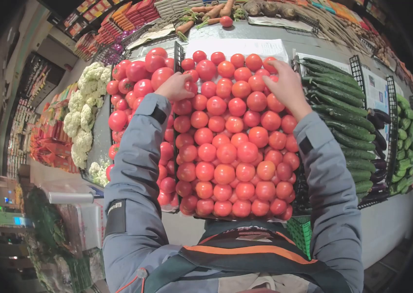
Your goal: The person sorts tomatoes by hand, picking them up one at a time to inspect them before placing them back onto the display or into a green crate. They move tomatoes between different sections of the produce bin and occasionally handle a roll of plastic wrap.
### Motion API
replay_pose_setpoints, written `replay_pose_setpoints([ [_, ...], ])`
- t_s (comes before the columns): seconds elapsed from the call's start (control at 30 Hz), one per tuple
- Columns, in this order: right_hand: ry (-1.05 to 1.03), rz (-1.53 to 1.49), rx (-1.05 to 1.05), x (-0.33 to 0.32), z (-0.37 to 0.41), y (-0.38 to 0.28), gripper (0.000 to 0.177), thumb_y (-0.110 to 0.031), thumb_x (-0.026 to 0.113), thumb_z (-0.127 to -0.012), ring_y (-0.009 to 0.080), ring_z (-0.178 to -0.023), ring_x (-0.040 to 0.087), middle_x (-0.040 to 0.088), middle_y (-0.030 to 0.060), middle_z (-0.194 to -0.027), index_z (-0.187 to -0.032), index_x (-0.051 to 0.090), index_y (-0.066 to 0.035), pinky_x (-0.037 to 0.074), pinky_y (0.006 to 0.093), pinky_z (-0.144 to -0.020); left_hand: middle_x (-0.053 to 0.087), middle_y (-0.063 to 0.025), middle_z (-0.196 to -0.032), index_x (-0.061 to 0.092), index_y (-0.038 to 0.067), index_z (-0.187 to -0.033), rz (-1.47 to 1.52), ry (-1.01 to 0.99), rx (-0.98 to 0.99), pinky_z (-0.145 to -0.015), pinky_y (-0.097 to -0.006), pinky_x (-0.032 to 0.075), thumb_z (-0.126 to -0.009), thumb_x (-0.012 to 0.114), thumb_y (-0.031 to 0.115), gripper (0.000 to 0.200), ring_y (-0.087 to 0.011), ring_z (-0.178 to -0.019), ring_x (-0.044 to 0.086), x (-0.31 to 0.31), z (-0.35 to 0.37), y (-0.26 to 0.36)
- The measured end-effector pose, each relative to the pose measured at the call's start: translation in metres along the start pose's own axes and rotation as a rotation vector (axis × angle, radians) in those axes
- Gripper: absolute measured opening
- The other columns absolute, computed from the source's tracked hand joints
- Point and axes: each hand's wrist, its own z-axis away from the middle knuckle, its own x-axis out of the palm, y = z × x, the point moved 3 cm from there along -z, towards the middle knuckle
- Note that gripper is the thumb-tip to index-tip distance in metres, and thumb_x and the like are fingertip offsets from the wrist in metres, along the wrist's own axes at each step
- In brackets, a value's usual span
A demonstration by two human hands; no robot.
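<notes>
Rows of red tomatoes [226, 153] fill the middle display in front of me. My left hand [176, 89] is at the upper left of these rows, fingers and thumb curled around a tomato [191, 88] beside the black divider [178, 51]. At the upper right edge, my right hand [287, 87] has its fingers and thumb around another tomato [274, 77], which is partly covered. Both hands rest at the far end of the display, among tomatoes on the top layer.
Larger tomatoes [143, 88] lie left of the divider, then cauliflower [88, 97]. To the right are cucumbers [335, 102], eggplants [378, 119] and green peppers [404, 136]. Carrots [211, 14] and a single tomato [226, 21] lie at the back. A green basket [299, 234] is below.
</notes>
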Motion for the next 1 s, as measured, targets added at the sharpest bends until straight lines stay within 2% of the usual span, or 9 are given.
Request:
replay_pose_setpoints([
  [0.07,0.096,-0.139,-0.071,-0.010,0.018,-0.024,0.044,-0.028,0.064,-0.086,0.0268,-0.118,0.058,0.063,0.0121,-0.126,-0.126,0.062,-0.008,0.041,0.0415,-0.103,0.064,-0.0160,-0.090,0.063,0.009,-0.089,0.050,-0.098,-0.110,-0.071,-0.0420,0.046,-0.074,0.056,0.032,0.028,-0.0331,-0.084,0.062,-0.012,-0.004,0.006],
  [0.27,0.063,-0.542,-0.203,-0.039,0.107,-0.084,0.039,-0.016,0.067,-0.088,0.0224,-0.119,0.057,0.063,0.0080,-0.128,-0.126,0.063,-0.008,0.041,0.0354,-0.106,0.060,-0.0238,-0.110,0.061,0.007,-0.116,-0.062,0.055,-0.209,-0.087,-0.0462,0.048,-0.082,0.066,0.035,0.045,-0.0409,-0.102,0.061,0.005,-0.044,-0.008],
  [0.37,-0.039,-0.624,-0.221,-0.041,0.144,-0.088,0.040,-0.011,0.065,-0.089,0.0246,-0.123,0.055,0.061,0.0091,-0.131,-0.128,0.061,-0.007,0.040,0.0377,-0.109,0.068,-0.0139,-0.102,0.062,0.011,-0.098,-0.068,0.108,-0.268,-0.084,-0.0442,0.050,-0.075,0.075,0.039,0.038,-0.0359,-0.102,0.063,0.016,-0.053,-0.007],
  [0.47,-0.108,-0.667,-0.202,-0.043,0.178,-0.078,0.037,-0.005,0.066,-0.090,0.0235,-0.121,0.057,0.058,0.0130,-0.133,-0.127,0.062,-0.004,0.049,0.0356,-0.105,0.072,-0.0097,-0.087,0.067,0.012,-0.092,0.054,0.211,-0.328,-0.076,-0.0391,0.052,-0.071,0.064,0.024,0.024,-0.0320,-0.090,0.068,-0.002,-0.049,-0.004],
  [0.57,-0.212,-0.763,-0.071,-0.042,0.213,-0.062,0.036,-0.003,0.064,-0.090,0.0204,-0.109,0.062,0.060,0.0121,-0.127,-0.126,0.062,-0.004,0.052,0.0334,-0.098,0.068,-0.0124,-0.104,0.061,0.008,-0.106,0.311,0.356,-0.444,-0.080,-0.0367,0.047,-0.071,0.061,0.039,0.047,-0.0251,-0.094,0.062,-0.037,-0.040,-0.010],
  [0.67,-0.296,-0.884,0.085,-0.033,0.247,-0.049,0.032,-0.001,0.062,-0.091,0.0193,-0.098,0.067,0.062,0.0095,-0.125,-0.123,0.063,-0.004,0.053,0.0329,-0.097,0.051,-0.0172,-0.108,0.053,0.010,-0.103,1.190,0.395,-0.328,-0.079,-0.0341,0.057,-0.084,0.055,0.003,0.020,-0.0260,-0.094,0.061,-0.045,-0.052,-0.044],
  [0.77,-0.349,-0.942,0.196,-0.027,0.268,-0.044,0.031,-0.003,0.060,-0.091,0.0174,-0.097,0.068,0.067,0.0077,-0.121,-0.122,0.063,-0.004,0.053,0.0317,-0.095,0.059,-0.0058,-0.096,0.059,0.013,-0.104,1.105,0.509,-0.036,-0.071,-0.0272,0.054,-0.083,0.073,0.018,0.026,-0.0145,-0.087,0.060,-0.049,-0.055,-0.042],
  [0.87,-0.354,-0.929,0.203,-0.022,0.284,-0.036,0.031,-0.002,0.062,-0.091,0.0167,-0.096,0.069,0.066,0.0080,-0.110,-0.122,0.063,-0.004,0.053,0.0291,-0.092,0.064,-0.0075,-0.116,0.057,0.008,-0.125,0.551,0.336,-0.235,-0.087,-0.0314,0.048,-0.071,0.079,0.042,0.068,-0.0171,-0.104,0.059,-0.042,-0.059,-0.024],
  [1.0,-0.352,-0.882,0.243,-0.026,0.292,-0.037,0.029,-0.006,0.065,-0.092,0.0141,-0.093,0.068,0.067,0.0077,-0.106,-0.121,0.065,-0.006,0.054,0.0282,-0.091,0.068,-0.0152,-0.106,0.056,0.006,-0.109,0.015,0.078,-0.288,-0.080,-0.0427,0.051,-0.074,0.068,0.032,0.045,-0.0342,-0.099,0.065,-0.021,-0.057,-0.004],
])
